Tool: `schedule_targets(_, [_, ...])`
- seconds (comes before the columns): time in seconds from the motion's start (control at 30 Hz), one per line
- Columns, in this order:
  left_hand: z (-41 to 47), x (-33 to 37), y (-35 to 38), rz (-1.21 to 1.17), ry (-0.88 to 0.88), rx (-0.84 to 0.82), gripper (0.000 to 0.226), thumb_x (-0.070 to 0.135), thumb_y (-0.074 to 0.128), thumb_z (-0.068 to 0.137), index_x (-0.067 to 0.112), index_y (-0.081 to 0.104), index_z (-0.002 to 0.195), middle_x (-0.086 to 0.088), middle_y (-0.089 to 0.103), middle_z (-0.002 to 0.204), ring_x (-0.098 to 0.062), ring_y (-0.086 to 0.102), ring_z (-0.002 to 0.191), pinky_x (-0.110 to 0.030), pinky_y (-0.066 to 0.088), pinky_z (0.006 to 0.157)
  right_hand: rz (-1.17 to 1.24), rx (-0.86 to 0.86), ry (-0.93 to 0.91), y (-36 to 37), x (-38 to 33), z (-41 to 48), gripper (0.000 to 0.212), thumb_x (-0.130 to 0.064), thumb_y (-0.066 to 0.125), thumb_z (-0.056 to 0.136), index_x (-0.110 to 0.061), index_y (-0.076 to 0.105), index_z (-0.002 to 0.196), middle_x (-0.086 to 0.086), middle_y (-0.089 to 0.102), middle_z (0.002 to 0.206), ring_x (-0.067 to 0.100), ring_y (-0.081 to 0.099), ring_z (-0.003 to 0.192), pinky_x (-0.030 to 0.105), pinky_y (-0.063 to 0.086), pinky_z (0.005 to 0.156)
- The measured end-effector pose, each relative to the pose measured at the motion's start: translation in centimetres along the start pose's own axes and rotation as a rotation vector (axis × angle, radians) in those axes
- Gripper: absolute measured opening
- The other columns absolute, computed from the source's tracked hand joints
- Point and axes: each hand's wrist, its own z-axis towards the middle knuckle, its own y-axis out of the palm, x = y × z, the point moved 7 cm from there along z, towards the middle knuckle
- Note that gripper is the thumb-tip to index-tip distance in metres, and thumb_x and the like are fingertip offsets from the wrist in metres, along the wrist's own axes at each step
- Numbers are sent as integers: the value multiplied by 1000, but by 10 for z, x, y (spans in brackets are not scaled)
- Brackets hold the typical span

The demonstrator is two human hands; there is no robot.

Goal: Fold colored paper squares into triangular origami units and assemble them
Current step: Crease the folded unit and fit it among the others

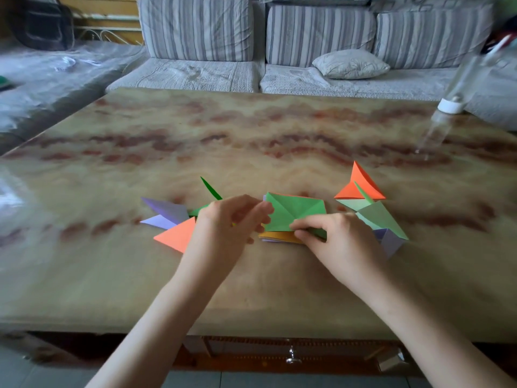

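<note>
- table [251, 289]: marble-pattern top. The green sheet [293, 212] lies mid-table and is the reference for everything below.
- right hand [344, 242]: just near-right of the green sheet. Thumb and forefinger pinch its near edge, and the other fingers are curled.
- left hand [223, 222]: directly left of the green sheet, fingers loosely curled, tips at its left edge. It's blurred, so I can't tell whether it grips.
- green sheet: creased on the diagonals and sits between the two hands.
- paper stack [279, 237]: under the green sheet, with an orange-yellow sheet showing at the near edge.
- orange triangle [179, 235] and purple unit [167, 214]: left of the green sheet, beyond the left hand.
- dark green unit [209, 189]: far-left of the sheet, with one point sticking up.
- pale green unit [383, 219]: right of the sheet, with a purple piece [391, 242] at its near side.
- orange unit [361, 183]: far-right of the sheet.
- clear bottle [447, 105]: well beyond the sheet to the right, blurred.
- striped sofa [319, 32] with a cushion [349, 64]: farthest back.
</note>
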Motion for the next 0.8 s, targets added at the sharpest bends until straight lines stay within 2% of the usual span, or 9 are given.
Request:
schedule_targets(0.13, [-2, -12, 19, -134, -145, -109, 19, 19, 55, 93, 15, 68, 78, 0, 69, 72, -6, 65, 59, -21, 53, 52, 101, -11, 34, 0, 7, 0, 12, -28, 67, 83, -32, 75, 90, -10, 74, 88, 12, 67, 81, 34, 52, 73])
schedule_targets(0.2, [-3, -13, 19, -138, -158, -98, 20, 19, 55, 93, 17, 67, 77, -2, 68, 74, -7, 66, 58, -23, 55, 52, 149, -31, 35, 0, 9, -1, 11, -26, 68, 82, -31, 76, 89, -13, 74, 87, 8, 66, 81, 33, 52, 75])
schedule_targets(0.3, [-3, -12, 14, -143, -144, -36, 17, 18, 56, 93, 13, 66, 80, -5, 67, 74, -12, 68, 60, -29, 57, 55, 243, 4, 24, -4, 11, 0, 10, -20, 70, 82, -27, 76, 85, -16, 73, 86, 2, 66, 84, 23, 49, 78])
schedule_targets(0.4, [-4, -13, 10, -155, -151, -12, 16, 22, 57, 92, 11, 65, 84, -5, 67, 74, -19, 70, 63, -34, 59, 59, 335, 179, -29, -22, 11, 3, 10, -14, 67, 84, -22, 75, 86, -14, 72, 86, 1, 67, 85, 23, 52, 80])
schedule_targets(0.47, [-5, -11, 11, -233, -184, -18, 20, 23, 54, 93, 6, 64, 91, -11, 65, 85, -17, 70, 63, -30, 58, 56, 346, 336, -72, -39, 11, 1, 10, -12, 64, 88, -16, 73, 91, -11, 72, 90, 2, 67, 87, 26, 53, 80])
schedule_targets(0.53, [-6, -9, 17, -395, -272, -67, 29, 26, 49, 95, 1, 61, 103, -15, 66, 97, -17, 71, 65, -28, 58, 55, 400, 459, -98, -55, 9, -3, 10, -9, 62, 89, -12, 71, 90, -6, 71, 91, 1, 65, 88, 18, 51, 79])
schedule_targets(0.6, [-10, -6, 29, -596, -400, -170, 46, 38, 45, 93, 2, 53, 120, -19, 68, 104, -23, 73, 72, -29, 59, 60, 488, 513, -140, -65, 3, -6, 11, -6, 60, 90, -14, 67, 91, -6, 70, 91, 1, 64, 89, 12, 46, 80])
schedule_targets(0.7, [-16, -3, 42, -849, -570, -292, 82, 61, 45, 74, 8, 39, 136, -22, 69, 108, -30, 72, 87, -36, 60, 68, 600, 404, -245, -64, -10, -9, 13, -5, 58, 90, -13, 67, 93, -9, 69, 101, 1, 64, 98, 14, 44, 86])
schedule_targets(0.8, [-16, 5, 44, -1005, -587, -313, 81, 61, 46, 73, 2, 47, 128, -21, 69, 109, -28, 70, 94, -37, 60, 68, 672, 268, -308, -56, -20, -11, 13, -6, 59, 88, -14, 68, 92, -5, 70, 101, 5, 63, 106, 16, 44, 90])
